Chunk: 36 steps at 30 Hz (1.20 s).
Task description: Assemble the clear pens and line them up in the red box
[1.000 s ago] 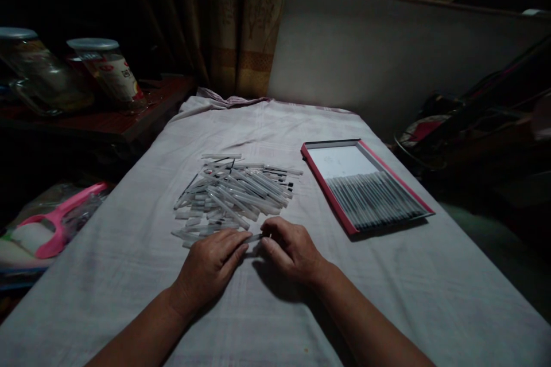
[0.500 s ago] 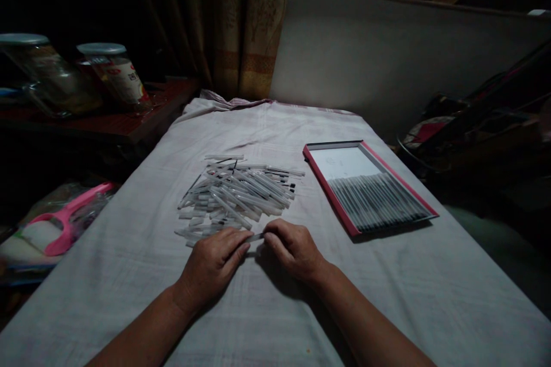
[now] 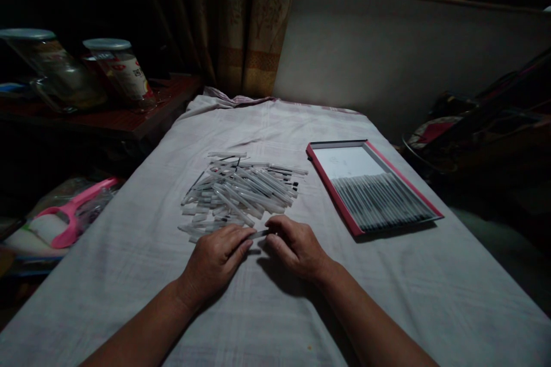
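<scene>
My left hand (image 3: 217, 255) is closed in a pinch around a slim translucent pen barrel (image 3: 259, 234), which points to the right. At its dark far end, the fingertips and thumb of my right hand (image 3: 298, 248) close on it, partly hiding it. Just beyond both hands lies a loose pile of clear pen barrels (image 3: 241, 192), some with black tips and thin dark pieces among them. To the right, a shallow box with a red rim (image 3: 329, 198) holds a row of pens (image 3: 383, 200) side by side, black ends toward me.
A pale checked cloth (image 3: 267, 309) covers the table. Lidded jars (image 3: 124, 77) stand on a dark red side table (image 3: 142, 120) at left. Below it are a pink-handled item (image 3: 71, 218) and plastic bags. A curtain (image 3: 262, 40) and wall are behind.
The fingers of my right hand have parted slightly at the barrel's end, showing more of it. My left hand keeps its grip. The whole view has shifted a little.
</scene>
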Tool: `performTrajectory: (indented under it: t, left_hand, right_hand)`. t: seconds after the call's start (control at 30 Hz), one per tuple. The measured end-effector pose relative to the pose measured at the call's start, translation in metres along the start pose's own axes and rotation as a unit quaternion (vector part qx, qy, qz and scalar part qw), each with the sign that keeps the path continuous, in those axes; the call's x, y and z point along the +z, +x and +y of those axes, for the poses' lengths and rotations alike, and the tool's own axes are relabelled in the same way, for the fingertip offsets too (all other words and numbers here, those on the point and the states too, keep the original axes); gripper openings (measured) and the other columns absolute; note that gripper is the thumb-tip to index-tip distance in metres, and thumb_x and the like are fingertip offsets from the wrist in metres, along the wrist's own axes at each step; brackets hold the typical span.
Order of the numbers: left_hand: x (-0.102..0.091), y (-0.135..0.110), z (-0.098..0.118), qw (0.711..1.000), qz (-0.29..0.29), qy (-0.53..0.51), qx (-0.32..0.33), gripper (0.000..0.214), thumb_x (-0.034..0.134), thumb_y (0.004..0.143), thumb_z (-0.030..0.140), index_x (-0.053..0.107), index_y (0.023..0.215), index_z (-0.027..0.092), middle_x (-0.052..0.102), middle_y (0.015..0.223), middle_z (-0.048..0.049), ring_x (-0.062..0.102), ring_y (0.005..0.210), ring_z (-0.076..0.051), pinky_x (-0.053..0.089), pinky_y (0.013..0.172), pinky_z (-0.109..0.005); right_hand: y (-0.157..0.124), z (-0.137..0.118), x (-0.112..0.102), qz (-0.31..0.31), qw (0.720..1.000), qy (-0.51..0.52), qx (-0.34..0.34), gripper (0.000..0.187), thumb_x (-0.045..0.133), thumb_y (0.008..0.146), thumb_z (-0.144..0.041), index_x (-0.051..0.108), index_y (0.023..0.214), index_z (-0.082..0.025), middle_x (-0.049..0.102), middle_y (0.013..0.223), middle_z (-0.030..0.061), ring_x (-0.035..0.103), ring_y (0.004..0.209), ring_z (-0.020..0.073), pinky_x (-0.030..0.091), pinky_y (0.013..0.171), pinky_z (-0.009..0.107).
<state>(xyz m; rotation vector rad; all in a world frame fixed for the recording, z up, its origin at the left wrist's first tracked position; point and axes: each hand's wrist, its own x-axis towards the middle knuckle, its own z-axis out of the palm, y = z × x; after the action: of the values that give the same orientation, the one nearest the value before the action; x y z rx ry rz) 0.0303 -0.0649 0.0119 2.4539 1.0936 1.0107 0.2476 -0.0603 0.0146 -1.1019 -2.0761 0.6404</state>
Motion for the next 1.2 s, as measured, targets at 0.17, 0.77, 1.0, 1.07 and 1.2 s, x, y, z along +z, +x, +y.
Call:
performTrajectory:
  t: [0.17,0.77,1.0,1.07,1.2]
  left_hand:
    - [0.001,0.0,0.0,1.0,0.005,-0.003,0.006,0.021,0.056,0.095,0.021,0.068,0.112,0.019,0.076,0.096,-0.0063,0.072,0.087,-0.017,0.058,0.077,-0.027]
    - [0.001,0.0,-0.001,0.999,0.038,-0.003,0.007,0.021,0.06,0.093,0.022,0.07,0.11,0.021,0.076,0.096,-0.0064,0.072,0.087,-0.018,0.059,0.077,-0.027]
    - [-0.002,0.002,0.001,0.999,0.037,-0.005,-0.01,0.022,0.057,0.094,0.024,0.068,0.112,0.02,0.076,0.097,-0.0066,0.072,0.087,-0.018,0.058,0.076,-0.027]
    - [-0.006,0.002,-0.001,0.999,0.048,0.006,-0.018,0.022,0.056,0.095,0.024,0.068,0.112,0.019,0.076,0.098,-0.0068,0.073,0.087,-0.018,0.058,0.076,-0.027]
    - [-0.009,0.002,-0.007,0.996,0.085,0.014,-0.034,0.018,0.056,0.094,0.026,0.07,0.102,0.018,0.076,0.088,-0.0054,0.073,0.079,-0.017,0.057,0.071,-0.026]
  right_hand:
    - [0.0,0.0,0.002,0.0,1.0,-0.025,-0.005,0.02,0.045,0.096,-0.025,0.059,0.083,-0.02,0.064,0.069,0.0019,0.056,0.06,0.0133,0.041,0.059,0.024]
    - [0.001,-0.001,0.009,0.012,0.999,-0.044,0.012,0.029,0.041,0.097,-0.029,0.056,0.074,-0.021,0.058,0.062,0.0002,0.051,0.055,0.0124,0.037,0.055,0.023]
    - [0.005,-0.005,0.002,0.034,0.997,0.057,0.035,0.019,0.048,0.094,-0.029,0.062,0.084,-0.02,0.065,0.07,0.0018,0.059,0.063,0.0138,0.044,0.061,0.024]
    - [0.007,-0.003,-0.004,0.089,0.985,0.121,0.086,0.022,0.049,0.093,-0.033,0.061,0.081,-0.02,0.064,0.067,0.001,0.058,0.06,0.0133,0.045,0.058,0.024]
    - [0.012,0.005,-0.014,0.185,0.923,0.274,0.196,0.033,0.057,0.087,-0.051,0.058,0.077,-0.02,0.061,0.063,-0.0005,0.053,0.051,0.0115,0.044,0.049,0.023]
